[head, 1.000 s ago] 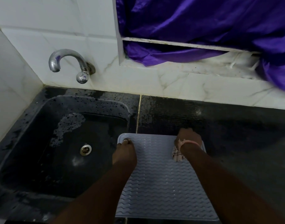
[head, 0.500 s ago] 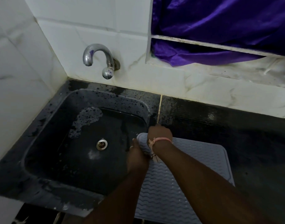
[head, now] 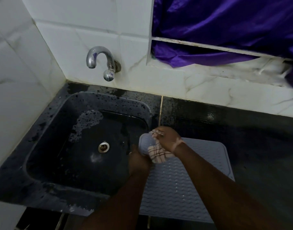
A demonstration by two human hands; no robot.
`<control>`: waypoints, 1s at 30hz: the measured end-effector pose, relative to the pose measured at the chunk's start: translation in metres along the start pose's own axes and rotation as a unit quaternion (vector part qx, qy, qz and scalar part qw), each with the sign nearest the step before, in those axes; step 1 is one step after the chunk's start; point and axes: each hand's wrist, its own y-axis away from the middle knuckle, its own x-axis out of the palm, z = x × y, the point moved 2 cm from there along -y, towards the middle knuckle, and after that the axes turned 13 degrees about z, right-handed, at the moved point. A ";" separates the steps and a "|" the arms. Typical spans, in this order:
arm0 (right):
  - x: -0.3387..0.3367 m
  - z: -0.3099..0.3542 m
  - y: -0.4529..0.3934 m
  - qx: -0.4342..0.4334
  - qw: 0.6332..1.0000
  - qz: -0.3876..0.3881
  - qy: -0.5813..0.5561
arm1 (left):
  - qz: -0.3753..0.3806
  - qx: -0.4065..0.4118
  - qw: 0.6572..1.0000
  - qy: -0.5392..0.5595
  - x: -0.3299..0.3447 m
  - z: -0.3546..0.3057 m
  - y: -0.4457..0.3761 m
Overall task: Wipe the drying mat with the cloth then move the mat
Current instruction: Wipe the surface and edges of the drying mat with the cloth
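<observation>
Since a moment ago our right hand (head: 167, 138), gripping the cloth (head: 157, 154), reaches the mat (head: 184, 176) corner beside the sink (head: 42, 180); left hand (head: 138, 161) pinches that floppy, light edge.

Dark wet tabletop (head: 258, 146), speckled black, runs along white tiled wall. Sunken black sink (head: 62, 163) set into its left part. Grey-blue ribbed drying mat (head: 184, 188) lies flat on tabletop just right of sink, its far-left corner lifted.

Grey wavy-ribbed mat (head: 184, 176) flat on counter, far-left corner lifted; checked cloth (head: 157, 154) there.
</observation>
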 end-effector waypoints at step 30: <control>0.062 -0.031 0.089 0.001 0.966 -0.166 -0.199 | 0.095 -0.048 0.979 0.173 -0.026 0.038 0.020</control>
